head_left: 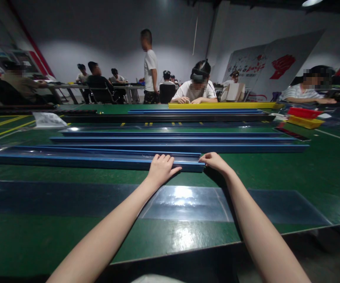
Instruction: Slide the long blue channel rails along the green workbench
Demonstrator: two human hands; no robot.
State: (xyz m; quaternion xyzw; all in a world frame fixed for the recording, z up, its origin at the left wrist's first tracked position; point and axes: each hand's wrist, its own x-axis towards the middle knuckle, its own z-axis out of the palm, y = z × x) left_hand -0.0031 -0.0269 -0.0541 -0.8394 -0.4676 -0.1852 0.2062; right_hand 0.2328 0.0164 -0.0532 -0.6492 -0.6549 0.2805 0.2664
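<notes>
A long blue plastic channel lies crosswise before me on the green table, its right end between my hands. My left hand is laid over the channel near that end, fingers reaching inside and thumb along the near wall. At the very tip of the channel, the thumb and fingers of my right hand are pinched together; what they hold, if anything, is too small to make out. Clear glossy material shows inside the channel. Nearer to me, under my forearms, a flat transparent plastic sheet stretches along the table.
More blue channels lie just beyond, with a dark strip and a yellow channel farther back. Red and yellow trays and a phone are at right. A co-worker sits opposite.
</notes>
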